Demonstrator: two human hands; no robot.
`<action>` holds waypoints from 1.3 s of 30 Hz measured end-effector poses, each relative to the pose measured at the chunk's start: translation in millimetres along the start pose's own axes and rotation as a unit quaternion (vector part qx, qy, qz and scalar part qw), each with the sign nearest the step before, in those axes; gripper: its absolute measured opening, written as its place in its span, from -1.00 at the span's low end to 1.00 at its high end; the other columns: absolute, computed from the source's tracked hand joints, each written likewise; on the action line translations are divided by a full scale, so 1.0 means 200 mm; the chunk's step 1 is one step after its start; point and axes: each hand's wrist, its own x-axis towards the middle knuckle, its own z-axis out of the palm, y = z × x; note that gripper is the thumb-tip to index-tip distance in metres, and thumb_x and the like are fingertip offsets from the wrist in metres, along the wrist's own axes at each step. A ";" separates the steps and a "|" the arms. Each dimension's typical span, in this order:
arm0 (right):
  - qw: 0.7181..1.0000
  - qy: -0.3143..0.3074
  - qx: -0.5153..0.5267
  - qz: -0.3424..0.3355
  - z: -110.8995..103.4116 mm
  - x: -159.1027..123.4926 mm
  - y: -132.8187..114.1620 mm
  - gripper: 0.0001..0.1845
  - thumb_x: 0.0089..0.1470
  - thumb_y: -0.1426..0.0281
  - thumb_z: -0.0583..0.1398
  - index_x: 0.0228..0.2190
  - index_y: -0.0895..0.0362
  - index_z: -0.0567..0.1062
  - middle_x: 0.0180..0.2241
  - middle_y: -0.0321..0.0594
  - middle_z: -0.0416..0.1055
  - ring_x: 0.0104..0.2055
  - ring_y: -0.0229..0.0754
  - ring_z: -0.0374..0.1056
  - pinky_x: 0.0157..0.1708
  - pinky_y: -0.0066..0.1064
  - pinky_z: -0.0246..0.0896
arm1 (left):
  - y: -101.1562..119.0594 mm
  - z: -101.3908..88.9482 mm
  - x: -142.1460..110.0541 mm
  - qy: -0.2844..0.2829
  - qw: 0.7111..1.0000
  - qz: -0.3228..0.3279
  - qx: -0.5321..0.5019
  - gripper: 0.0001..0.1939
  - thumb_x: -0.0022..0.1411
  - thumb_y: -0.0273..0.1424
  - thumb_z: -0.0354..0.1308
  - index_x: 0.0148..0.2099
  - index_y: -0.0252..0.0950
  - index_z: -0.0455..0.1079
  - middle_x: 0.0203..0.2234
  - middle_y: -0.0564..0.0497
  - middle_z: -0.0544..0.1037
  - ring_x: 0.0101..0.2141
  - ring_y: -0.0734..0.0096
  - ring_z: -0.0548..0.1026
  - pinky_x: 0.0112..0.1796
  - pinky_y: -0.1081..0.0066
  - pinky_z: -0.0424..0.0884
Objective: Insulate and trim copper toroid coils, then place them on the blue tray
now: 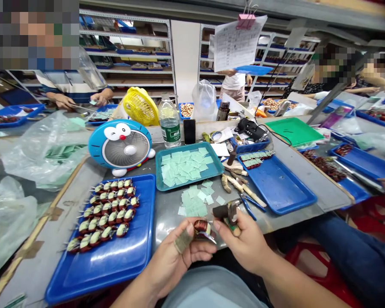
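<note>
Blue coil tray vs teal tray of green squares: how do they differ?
The blue tray is larger than the teal tray. The blue tray holds wound coils in neat rows; the teal tray holds pale green squares, loose and overlapping. The blue tray's load is bulky; the teal tray's is flat. Both are shallow rimmed trays lying flat on the bench.

The person wears a pale grey-blue shirt (pixel 211 288) and dark blue jeans (pixel 349 252), with a beige wrap (pixel 182 241) around the thumb of the left hand (pixel 173 265).
</note>
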 end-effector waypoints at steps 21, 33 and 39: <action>0.962 -0.209 -0.111 0.135 -0.19 -0.17 -0.06 -0.72 0.23 0.15 0.24 -0.10 0.01 0.52 -0.17 -0.22 0.50 -0.12 -0.10 0.38 -0.09 -0.36 0.23 | 0.19 -0.09 -0.08 -0.046 0.974 0.014 0.220 -0.60 0.25 -0.42 0.35 0.07 -0.19 0.32 -0.29 0.09 0.40 -0.29 0.45 0.45 -0.21 0.44 0.35; 0.900 -0.338 -0.265 0.073 -0.24 -0.05 -0.24 -0.85 0.27 0.30 0.17 -0.12 -0.03 0.44 -0.13 -0.26 0.46 -0.08 -0.10 0.37 -0.09 -0.34 0.18 | 0.25 -0.01 -0.15 -0.005 0.799 0.079 0.597 -0.69 0.27 -0.38 0.22 0.06 -0.16 0.40 -0.12 -0.02 0.57 -0.22 0.24 0.52 -0.22 0.41 0.39; 0.881 -0.375 -0.283 0.059 -0.24 0.00 -0.30 -0.85 0.26 0.28 0.18 -0.12 -0.03 0.44 -0.14 -0.26 0.46 -0.10 -0.09 0.37 -0.10 -0.32 0.16 | 0.32 -0.01 -0.19 -0.039 0.719 0.075 0.690 -0.65 0.15 -0.53 0.16 -0.01 -0.14 0.41 -0.23 0.04 0.57 -0.27 0.23 0.52 -0.29 0.42 0.33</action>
